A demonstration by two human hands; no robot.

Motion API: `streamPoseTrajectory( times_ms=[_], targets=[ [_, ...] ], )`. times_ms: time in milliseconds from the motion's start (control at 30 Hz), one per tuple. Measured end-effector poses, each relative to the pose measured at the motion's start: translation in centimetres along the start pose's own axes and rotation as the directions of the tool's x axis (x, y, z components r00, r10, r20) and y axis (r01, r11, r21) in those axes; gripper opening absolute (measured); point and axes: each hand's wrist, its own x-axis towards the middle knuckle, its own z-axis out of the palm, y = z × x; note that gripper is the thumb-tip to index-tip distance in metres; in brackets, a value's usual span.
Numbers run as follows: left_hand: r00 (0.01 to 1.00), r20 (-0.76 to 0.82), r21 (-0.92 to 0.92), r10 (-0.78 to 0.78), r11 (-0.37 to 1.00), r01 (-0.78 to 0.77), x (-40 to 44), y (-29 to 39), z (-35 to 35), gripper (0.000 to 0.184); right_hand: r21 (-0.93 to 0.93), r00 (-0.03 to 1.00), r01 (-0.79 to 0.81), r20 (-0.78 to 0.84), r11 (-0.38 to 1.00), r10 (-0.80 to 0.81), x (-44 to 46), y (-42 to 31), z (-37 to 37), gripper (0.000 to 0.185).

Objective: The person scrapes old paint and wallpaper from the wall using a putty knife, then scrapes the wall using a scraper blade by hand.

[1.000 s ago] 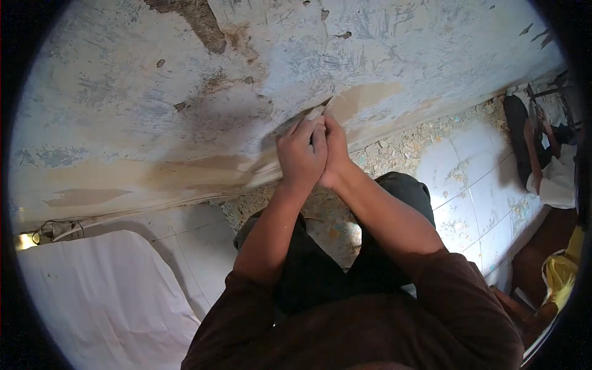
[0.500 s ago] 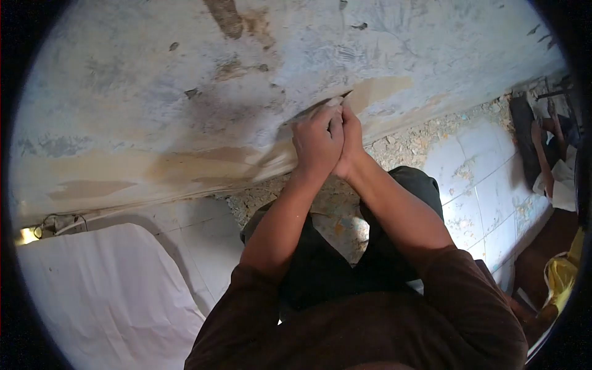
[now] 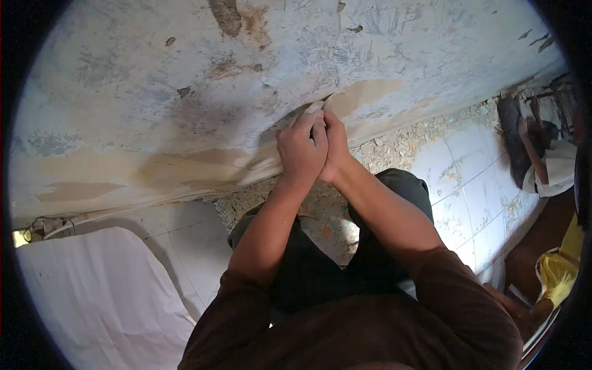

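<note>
My left hand (image 3: 300,150) and my right hand (image 3: 334,143) are pressed together, closed around a scraper (image 3: 328,97). Only a thin dark edge of its blade shows past the fingertips; the handle is hidden in my grip. The blade lies against the low part of a whitish, patchy wall (image 3: 394,49). To the right of my fingers is a tan bare patch (image 3: 369,95) where the white coat is gone. Another tan strip (image 3: 123,166) runs along the wall's foot on the left.
Crumbled debris (image 3: 394,148) lines the wall base over white floor tiles (image 3: 462,185). A white sheet (image 3: 98,277) covers something at lower left, near a thin cable (image 3: 58,229). Another person (image 3: 542,148) is at the far right, and a yellow item (image 3: 558,274) sits at the right edge.
Both hands, still together on the scraper, appear slightly farther left and lower in view. The whole scene has shifted a little left too, so the camera has moved.
</note>
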Motion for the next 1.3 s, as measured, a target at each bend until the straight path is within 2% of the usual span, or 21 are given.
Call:
streamPoseTrajectory(
  times_ms=[67,133,367,433,567,633,667,733,767,833,967,1033,1067,1100,1167,1200,1300],
  targets=[
    [0.999,0.01,0.009,-0.054,0.999,0.054,0.1,-0.2,-0.2,0.017,0.01,1.0,-0.009,-0.005,1.0,0.009,-0.1,0.9,0.1,0.049],
    [0.993,0.118,0.131,0.002,0.991,-0.018,0.3,-0.3,-0.3,0.017,-0.003,1.0,-0.028,0.003,1.0,0.028,0.1,1.7,0.7,0.049],
    [0.998,0.028,0.029,0.059,0.998,-0.059,-0.1,-0.5,-0.2,0.016,-0.047,1.0,-0.01,-0.013,0.999,0.01,0.2,-0.1,-0.1,0.049],
    [0.993,0.113,0.07,-0.044,0.997,0.037,0.0,-0.8,-0.1,0.017,0.104,0.984,-0.094,0.16,0.99,0.077,1.6,0.2,-1.8,0.04],
    [0.995,0.103,0.081,0.001,0.997,-0.009,-0.1,-0.6,-0.3,0.017,0.054,0.974,-0.064,0.219,0.997,0.05,2.0,0.7,-2.8,0.04],
    [0.998,0.065,0.096,0.017,0.995,-0.023,-0.5,-0.4,-0.8,0.016,0.126,0.96,-0.161,0.25,0.979,0.125,2.3,0.8,-3.0,0.048],
    [0.998,0.064,0.094,0.017,0.995,-0.023,-0.5,-0.4,-0.9,0.016,0.125,0.96,-0.159,0.25,0.979,0.124,2.5,1.1,-2.9,0.048],
    [0.999,0.035,0.021,-0.023,1.0,0.023,-0.4,-0.6,-1.3,0.017,0.091,0.986,-0.055,0.162,0.994,0.039,2.9,1.8,-2.7,0.04],
    [0.999,0.046,0.027,-0.02,0.999,0.019,-0.3,-0.4,-1.4,0.017,0.104,0.986,-0.054,0.163,0.993,0.037,2.8,1.8,-2.8,0.04],
    [0.988,0.102,0.031,-0.114,0.993,0.111,0.0,-0.1,-1.8,0.019,0.126,0.975,-0.145,0.187,0.981,0.12,2.6,1.8,-2.7,0.046],
    [0.987,0.154,0.052,-0.052,0.998,0.045,-0.3,-0.9,-2.9,0.02,0.077,0.991,-0.05,0.124,0.996,0.04,1.0,2.6,-0.5,0.05],
    [0.992,0.115,0.121,0.043,0.991,-0.057,-0.6,-1.1,-4.0,0.017,0.073,0.986,-0.162,0.054,0.984,0.158,0.7,3.3,-0.2,0.053],
    [0.988,0.15,0.151,0.029,0.987,-0.052,-0.5,-1.2,-4.7,0.018,-0.017,0.993,-0.122,-0.004,0.992,0.122,0.5,3.5,0.4,0.054],
    [0.986,0.165,0.16,0.029,0.985,-0.056,-0.4,-1.5,-4.8,0.018,0.001,0.992,-0.125,-0.002,0.992,0.125,0.8,3.7,0.2,0.054],
    [0.976,0.207,0.168,0.062,0.981,-0.098,-0.5,-2.0,-5.2,0.022,-0.059,1.0,0.012,0.026,0.998,-0.011,1.3,4.4,-0.1,0.052],
    [0.974,0.218,0.178,0.055,0.98,-0.095,-0.7,-1.9,-5.2,0.022,-0.046,1.0,0.003,0.023,0.999,-0.002,1.4,4.5,-0.1,0.052],
    [0.986,0.163,0.167,0.043,0.983,-0.071,-0.9,-1.4,-4.4,0.021,-0.051,0.999,0.05,0.005,0.997,-0.049,1.1,4.1,0.2,0.051]
  ],
)
